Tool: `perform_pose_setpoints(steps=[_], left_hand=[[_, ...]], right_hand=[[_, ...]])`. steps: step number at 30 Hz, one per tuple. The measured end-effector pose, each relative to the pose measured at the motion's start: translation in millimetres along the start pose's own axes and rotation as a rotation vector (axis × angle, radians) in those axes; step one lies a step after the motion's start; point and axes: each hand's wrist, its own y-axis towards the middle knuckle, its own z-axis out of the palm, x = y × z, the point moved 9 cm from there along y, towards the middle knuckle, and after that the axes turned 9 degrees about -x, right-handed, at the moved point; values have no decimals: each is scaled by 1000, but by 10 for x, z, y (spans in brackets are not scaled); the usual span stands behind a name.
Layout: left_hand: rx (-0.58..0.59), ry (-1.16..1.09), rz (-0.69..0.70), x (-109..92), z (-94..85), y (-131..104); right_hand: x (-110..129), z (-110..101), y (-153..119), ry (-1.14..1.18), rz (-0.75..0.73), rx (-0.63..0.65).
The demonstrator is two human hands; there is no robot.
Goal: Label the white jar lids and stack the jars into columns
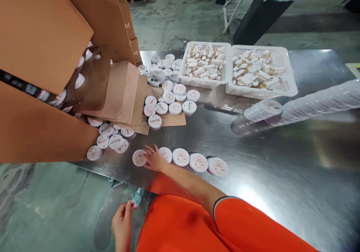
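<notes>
Near the front edge of the steel surface (261, 150), at the left end of a row of similar discs (180, 157), a round white container (138, 158) is lying flat. The right hand (154, 159) is resting at it with partly spread fingers, the fingertips covering its right rim; whether they are gripping or only touching, I cannot tell. Off the near edge, the left hand (122, 221) is keeping thumb and finger nearly together, apparently pinching a small item (134, 204) whose kind is not showing clearly. From here, I am judging, too strong a pull toward the body could send the container over the edge, because the polished metal is probably giving little friction. A careless knuckle could also disturb the next disc. Around the open carton (42, 132), loose discs (115, 141) are overlapping, so a bump could make upper ones slide. As for direction, the container's pale printed face is pointing upward; being circular, it is showing no long axis across the surface. Its text direction is staying unreadable to me, while the row is running left to right, its right end slightly nearer the body.
</notes>
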Motion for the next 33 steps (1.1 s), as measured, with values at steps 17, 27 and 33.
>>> perform_pose_setpoints(steps=[17,27,33], left_hand=[[-2,-17,21,-113,-36,-73],[26,-53,123,-561,20,-36],[85,-181,348,-1181,156,-210]], right_hand=[[-334,-96,-91,-168,553,-115],[-337,-474,-572,221,522,-290],[460,-789,-813,1271,421,-167]])
